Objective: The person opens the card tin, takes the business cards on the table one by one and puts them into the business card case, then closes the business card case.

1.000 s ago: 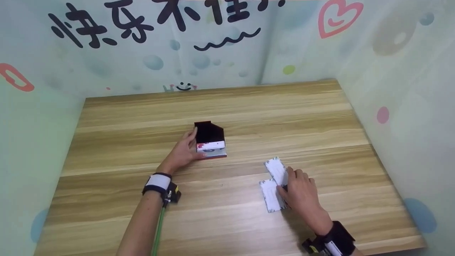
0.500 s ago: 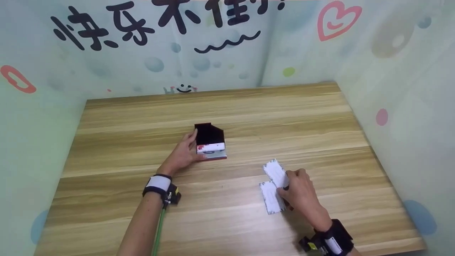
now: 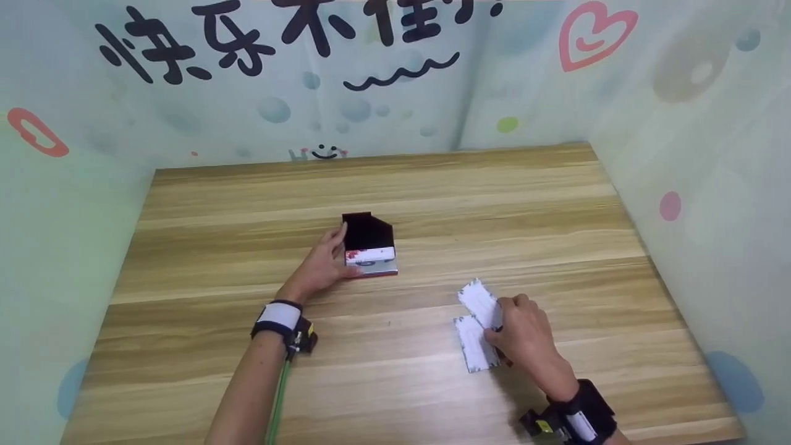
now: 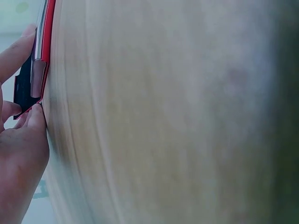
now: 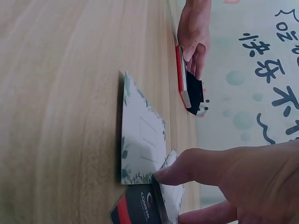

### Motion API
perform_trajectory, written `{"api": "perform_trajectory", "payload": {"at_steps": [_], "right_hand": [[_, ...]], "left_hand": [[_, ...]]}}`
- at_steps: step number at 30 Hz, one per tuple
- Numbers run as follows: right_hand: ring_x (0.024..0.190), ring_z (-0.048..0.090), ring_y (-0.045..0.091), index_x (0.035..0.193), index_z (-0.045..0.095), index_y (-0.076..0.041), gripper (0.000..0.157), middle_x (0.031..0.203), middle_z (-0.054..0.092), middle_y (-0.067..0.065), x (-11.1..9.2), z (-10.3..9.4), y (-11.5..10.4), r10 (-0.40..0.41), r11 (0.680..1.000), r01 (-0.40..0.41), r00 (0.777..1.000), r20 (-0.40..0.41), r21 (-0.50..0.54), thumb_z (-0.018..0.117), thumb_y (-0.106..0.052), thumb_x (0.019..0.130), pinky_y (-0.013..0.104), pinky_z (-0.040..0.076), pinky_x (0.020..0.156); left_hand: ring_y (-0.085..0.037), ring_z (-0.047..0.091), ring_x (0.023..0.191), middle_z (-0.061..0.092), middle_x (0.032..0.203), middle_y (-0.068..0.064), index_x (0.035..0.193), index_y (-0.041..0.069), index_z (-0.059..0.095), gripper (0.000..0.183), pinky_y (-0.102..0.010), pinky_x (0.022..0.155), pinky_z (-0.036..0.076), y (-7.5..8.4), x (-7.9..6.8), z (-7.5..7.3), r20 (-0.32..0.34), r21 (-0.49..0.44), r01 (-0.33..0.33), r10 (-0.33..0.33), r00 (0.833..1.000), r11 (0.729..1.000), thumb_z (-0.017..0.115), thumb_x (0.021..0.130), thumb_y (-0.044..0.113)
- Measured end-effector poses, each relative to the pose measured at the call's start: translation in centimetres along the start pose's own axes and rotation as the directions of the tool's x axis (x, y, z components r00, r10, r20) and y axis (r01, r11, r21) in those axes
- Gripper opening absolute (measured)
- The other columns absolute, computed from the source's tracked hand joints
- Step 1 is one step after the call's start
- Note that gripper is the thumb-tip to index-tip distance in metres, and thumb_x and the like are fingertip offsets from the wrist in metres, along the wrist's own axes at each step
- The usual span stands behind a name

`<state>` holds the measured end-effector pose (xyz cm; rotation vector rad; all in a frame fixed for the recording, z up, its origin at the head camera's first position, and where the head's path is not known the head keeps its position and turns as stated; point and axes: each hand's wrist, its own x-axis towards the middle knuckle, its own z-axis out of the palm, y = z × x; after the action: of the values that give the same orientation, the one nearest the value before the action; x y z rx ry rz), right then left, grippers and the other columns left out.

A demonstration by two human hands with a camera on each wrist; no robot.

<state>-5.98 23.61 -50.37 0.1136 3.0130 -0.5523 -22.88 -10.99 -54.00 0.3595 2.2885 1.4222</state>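
My left hand (image 3: 316, 264) holds a card case (image 3: 369, 232) at its left side, thumb at the front and fingers toward the back. The case has a red outside and a raised black flap; a floral-printed strip and a silvery front show inside. To the right, my right hand (image 3: 526, 334) pinches several cards between thumb and fingers. Two are white with leafy borders: an upper white card (image 3: 481, 303) and a lower white card (image 3: 476, 346), fanned apart. In the right wrist view a black-and-red business card (image 5: 140, 205) shows below them, partly hidden.
Both hands work over a wood-grain table (image 3: 247, 204). Printed wall sheets (image 3: 395, 117) with writing and bubbles stand at its back and sides. A green cord (image 3: 279, 395) runs along the left forearm. Each wrist wears a strapped camera.
The right hand's fingers have drawn slightly closer together, and the upper white card has tilted a little. The left hand and card case keep their place; the head view has shifted slightly.
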Motion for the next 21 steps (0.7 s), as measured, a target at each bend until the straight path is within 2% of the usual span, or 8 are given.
{"api": "perform_trajectory", "payload": {"at_steps": [6, 10, 16, 21], "right_hand": [[0.090, 0.060, 0.039, 0.116, 0.064, 0.011, 0.052, 0.103, 0.062, 0.027, 0.6, 0.1, 0.1, -0.048, 0.999, 0.048, 0.998, -0.043, 0.000, 0.081, -0.008, 0.071, 0.051, 0.053, 0.075], [0.092, 0.061, 0.040, 0.117, 0.065, 0.009, 0.053, 0.106, 0.063, 0.027, 1.3, 0.3, 0.1, -0.129, 0.992, 0.130, 0.985, -0.118, 0.002, 0.083, -0.004, 0.068, 0.051, 0.054, 0.076], [0.086, 0.062, 0.041, 0.114, 0.067, 0.010, 0.052, 0.102, 0.065, 0.027, 2.4, 0.5, 0.2, -0.272, 0.962, 0.272, 0.931, -0.241, -0.033, 0.080, 0.004, 0.064, 0.050, 0.056, 0.073], [0.086, 0.064, 0.040, 0.114, 0.068, 0.009, 0.053, 0.101, 0.066, 0.027, 3.1, 0.7, 0.4, -0.347, 0.937, 0.343, 0.886, -0.308, -0.069, 0.082, 0.005, 0.063, 0.049, 0.057, 0.075]], "left_hand": [[-0.035, 0.019, 0.154, 0.009, 0.166, -0.018, 0.161, 0.009, 0.005, 0.109, -0.038, 0.126, 0.024, -0.2, 0.1, 0.1, 0.001, -0.012, -0.027, 0.027, 1.000, 1.000, 0.082, 0.083, 0.015], [-0.035, 0.021, 0.154, 0.006, 0.167, -0.018, 0.161, 0.012, 0.005, 0.109, -0.037, 0.126, 0.026, -0.1, 0.0, 0.1, 0.000, 0.007, -0.015, 0.015, 1.000, 1.000, 0.081, 0.083, 0.016], [-0.034, 0.022, 0.153, 0.004, 0.168, -0.016, 0.161, 0.016, 0.004, 0.110, -0.037, 0.125, 0.027, 0.1, 0.0, 0.0, -0.001, 0.026, 0.010, -0.010, 1.000, 1.000, 0.081, 0.083, 0.019], [-0.035, 0.021, 0.154, 0.001, 0.169, -0.014, 0.161, 0.017, 0.004, 0.109, -0.037, 0.125, 0.028, -0.1, 0.0, 0.0, 0.001, 0.019, 0.014, -0.014, 1.000, 1.000, 0.080, 0.084, 0.018]]}}
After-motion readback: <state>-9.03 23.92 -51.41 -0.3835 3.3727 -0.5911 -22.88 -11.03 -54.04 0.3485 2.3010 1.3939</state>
